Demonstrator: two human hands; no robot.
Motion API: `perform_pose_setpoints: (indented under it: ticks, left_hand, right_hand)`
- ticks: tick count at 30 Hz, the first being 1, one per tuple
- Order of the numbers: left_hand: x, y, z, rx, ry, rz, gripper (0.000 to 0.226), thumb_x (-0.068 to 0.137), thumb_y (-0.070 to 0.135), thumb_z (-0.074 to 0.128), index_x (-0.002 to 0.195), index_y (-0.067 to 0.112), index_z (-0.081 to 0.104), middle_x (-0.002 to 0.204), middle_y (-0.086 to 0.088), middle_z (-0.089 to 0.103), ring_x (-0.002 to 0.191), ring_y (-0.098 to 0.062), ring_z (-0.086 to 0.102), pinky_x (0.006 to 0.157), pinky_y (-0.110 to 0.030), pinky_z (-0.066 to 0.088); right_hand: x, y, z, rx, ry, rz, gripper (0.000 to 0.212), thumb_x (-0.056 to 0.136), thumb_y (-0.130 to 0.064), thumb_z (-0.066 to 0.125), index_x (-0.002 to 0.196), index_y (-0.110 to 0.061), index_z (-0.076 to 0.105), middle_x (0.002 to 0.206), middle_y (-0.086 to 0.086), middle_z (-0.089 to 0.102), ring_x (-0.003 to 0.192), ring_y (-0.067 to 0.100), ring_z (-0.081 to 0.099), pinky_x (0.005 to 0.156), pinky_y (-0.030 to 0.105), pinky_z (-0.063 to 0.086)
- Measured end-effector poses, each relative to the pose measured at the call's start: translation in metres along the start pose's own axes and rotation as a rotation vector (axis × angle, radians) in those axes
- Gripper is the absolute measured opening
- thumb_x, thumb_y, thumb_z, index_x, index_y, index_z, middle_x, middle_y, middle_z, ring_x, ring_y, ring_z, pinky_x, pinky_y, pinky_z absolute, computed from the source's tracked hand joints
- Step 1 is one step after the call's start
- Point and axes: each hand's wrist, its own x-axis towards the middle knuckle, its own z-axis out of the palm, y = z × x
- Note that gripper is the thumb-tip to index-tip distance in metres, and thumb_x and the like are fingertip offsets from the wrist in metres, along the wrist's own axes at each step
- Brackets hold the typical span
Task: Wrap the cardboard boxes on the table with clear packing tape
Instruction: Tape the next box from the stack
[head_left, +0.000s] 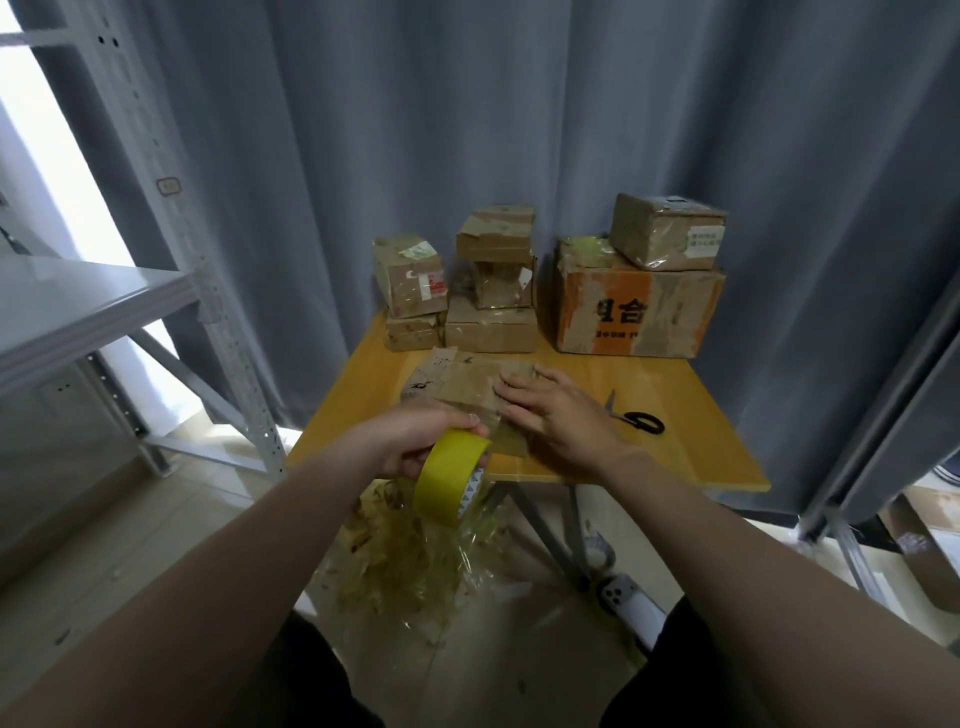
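A flat cardboard box (452, 382) lies at the front middle of the yellow table (675, 447). My right hand (550, 410) rests flat on its right side with straight fingers. My left hand (415, 441) grips a yellow-looking roll of tape (451, 480) just off the table's front edge. A stretch of clear tape (501, 434) runs from the roll up onto the box's near side. Several taped boxes (491, 280) are stacked along the table's back edge, with a large orange-printed one (636, 309) at the right.
Black-handled scissors (636, 418) lie on the table to the right of my right hand. Crumpled tape scraps (405, 566) litter the floor under the table. A grey metal shelf (93, 301) stands at the left and a grey curtain (467, 130) hangs behind.
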Motion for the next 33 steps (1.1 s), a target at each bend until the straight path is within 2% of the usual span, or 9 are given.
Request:
perform_pose_setpoints:
  ticks: [2, 5, 11, 14, 19, 22, 25, 29, 33]
  left_hand:
    - [0.003, -0.004, -0.001, 0.037, 0.016, 0.009, 0.025, 0.105, 0.034, 0.058, 0.118, 0.019, 0.073, 0.096, -0.008, 0.080, 0.063, -0.013, 0.071, 0.039, -0.018, 0.042]
    - [0.001, -0.008, 0.000, 0.063, 0.027, 0.007, 0.025, 0.105, 0.034, 0.058, 0.116, 0.019, 0.074, 0.083, -0.004, 0.079, 0.049, -0.009, 0.064, 0.036, -0.016, 0.038]
    - [-0.004, -0.018, 0.000, 0.079, 0.010, 0.006, 0.025, 0.103, 0.036, 0.059, 0.116, 0.021, 0.075, 0.098, -0.007, 0.080, 0.075, -0.019, 0.065, 0.045, -0.020, 0.037]
    - [-0.009, -0.023, 0.004, 0.014, -0.004, 0.002, 0.024, 0.099, 0.035, 0.066, 0.117, 0.021, 0.074, 0.103, -0.010, 0.080, 0.100, -0.029, 0.065, 0.057, -0.026, 0.044]
    - [-0.013, -0.031, 0.020, -0.143, 0.025, 0.102, 0.028, 0.097, 0.034, 0.070, 0.121, 0.020, 0.072, 0.109, -0.017, 0.077, 0.089, -0.024, 0.070, 0.060, -0.026, 0.052]
    - [-0.018, -0.029, 0.031, -0.250, 0.059, 0.157, 0.023, 0.100, 0.026, 0.066, 0.121, 0.021, 0.071, 0.101, -0.012, 0.079, 0.083, -0.023, 0.074, 0.058, -0.025, 0.051]
    - [-0.027, -0.024, 0.041, -0.293, 0.071, 0.244, 0.020, 0.099, 0.020, 0.066, 0.118, 0.017, 0.072, 0.094, -0.011, 0.079, 0.074, -0.019, 0.075, 0.054, -0.024, 0.052]
    - [-0.035, -0.024, 0.043, -0.342, 0.101, 0.343, 0.020, 0.094, 0.016, 0.074, 0.113, 0.010, 0.074, 0.092, -0.018, 0.077, 0.074, -0.026, 0.072, 0.070, -0.036, 0.059]
    - [-0.042, -0.023, 0.052, -0.386, 0.071, 0.377, 0.041, 0.097, 0.024, 0.071, 0.133, 0.019, 0.052, 0.094, -0.012, 0.079, 0.073, -0.029, 0.074, 0.071, -0.039, 0.061]
  right_hand:
    - [-0.003, 0.003, 0.003, -0.017, -0.020, -0.012, 0.067, 0.094, -0.058, 0.060, 0.156, -0.047, 0.037, 0.164, -0.024, 0.029, 0.156, 0.023, 0.016, 0.121, 0.050, 0.032]
    - [-0.013, 0.010, 0.011, 0.009, -0.046, -0.020, 0.096, 0.086, -0.040, 0.081, 0.159, -0.054, 0.019, 0.167, -0.030, 0.015, 0.155, 0.021, 0.016, 0.116, 0.049, 0.036]
    - [-0.001, -0.001, 0.016, 0.147, 0.084, 0.054, 0.066, 0.088, -0.060, 0.069, 0.149, -0.047, 0.047, 0.160, -0.020, 0.038, 0.142, 0.018, 0.036, 0.115, 0.042, 0.035]
    - [0.003, 0.000, 0.015, 0.252, 0.094, 0.039, 0.060, 0.088, -0.043, 0.077, 0.144, -0.042, 0.056, 0.157, -0.017, 0.046, 0.145, 0.016, 0.040, 0.122, 0.045, 0.033]
    - [-0.013, 0.009, -0.005, 0.282, 0.084, 0.161, 0.053, 0.095, -0.034, 0.071, 0.145, -0.042, 0.055, 0.157, -0.019, 0.044, 0.148, 0.014, 0.033, 0.125, 0.046, 0.026]
    - [-0.021, -0.012, -0.021, 0.346, 0.324, 0.130, 0.050, 0.094, -0.058, 0.063, 0.140, -0.038, 0.061, 0.143, -0.020, 0.052, 0.136, 0.014, 0.035, 0.112, 0.040, 0.033]
    - [-0.019, -0.035, -0.036, 0.478, 0.154, 0.079, 0.057, 0.081, -0.073, 0.067, 0.127, -0.038, 0.070, 0.131, -0.018, 0.062, 0.131, 0.013, 0.046, 0.108, 0.041, 0.040]
    - [-0.013, -0.056, -0.040, 0.486, 0.075, 0.016, 0.009, 0.090, -0.031, 0.079, 0.092, -0.023, 0.083, 0.092, -0.011, 0.077, 0.094, 0.003, 0.068, 0.090, 0.030, 0.054]
    - [-0.003, -0.067, -0.051, 0.613, 0.134, 0.036, 0.007, 0.092, -0.021, 0.077, 0.090, -0.017, 0.083, 0.077, -0.011, 0.077, 0.075, -0.002, 0.069, 0.068, 0.016, 0.051]
